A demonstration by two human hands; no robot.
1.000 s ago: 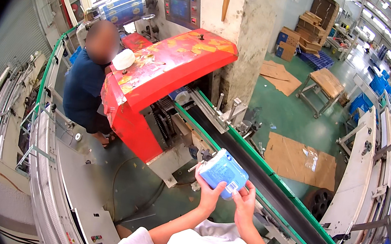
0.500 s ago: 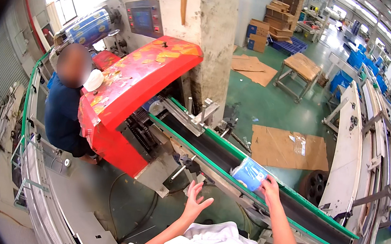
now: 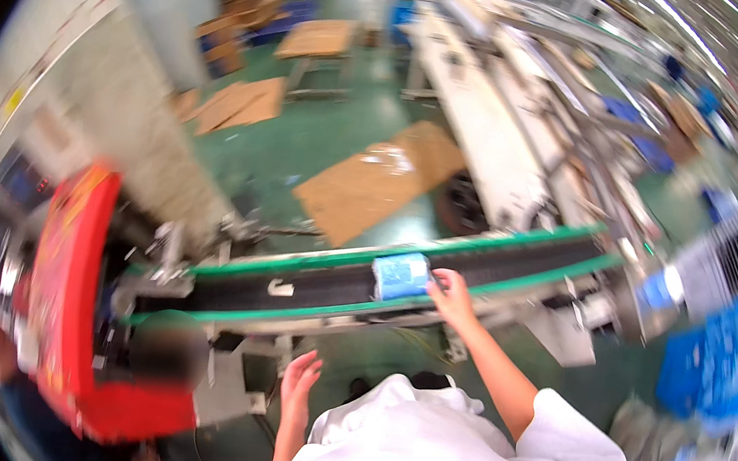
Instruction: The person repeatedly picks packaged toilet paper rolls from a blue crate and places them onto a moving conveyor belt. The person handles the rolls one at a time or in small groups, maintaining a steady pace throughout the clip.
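A blue-and-white plastic-wrapped package (image 3: 402, 277) lies on the black conveyor belt (image 3: 323, 292) between green side rails. At the package's right end is my right hand (image 3: 451, 299), its fingers closed around that end; blur softens their exact contact. My left hand (image 3: 300, 379) hovers on the near side of the conveyor, empty, its fingers loosely stretched upward. A small whitish piece (image 3: 281, 289) sits on the belt to the left of the package.
On the left stands a red machine cover (image 3: 69, 283), with a co-worker in dark clothing (image 3: 32, 414) beside it. Flattened cardboard (image 3: 350, 195) lies on the floor beyond the belt. A blue crate (image 3: 714, 359) stands at the right.
The view has swung to the right, so the red machine now sits at the left edge. My right hand stays at the package's end. My left hand's fingers are less spread.
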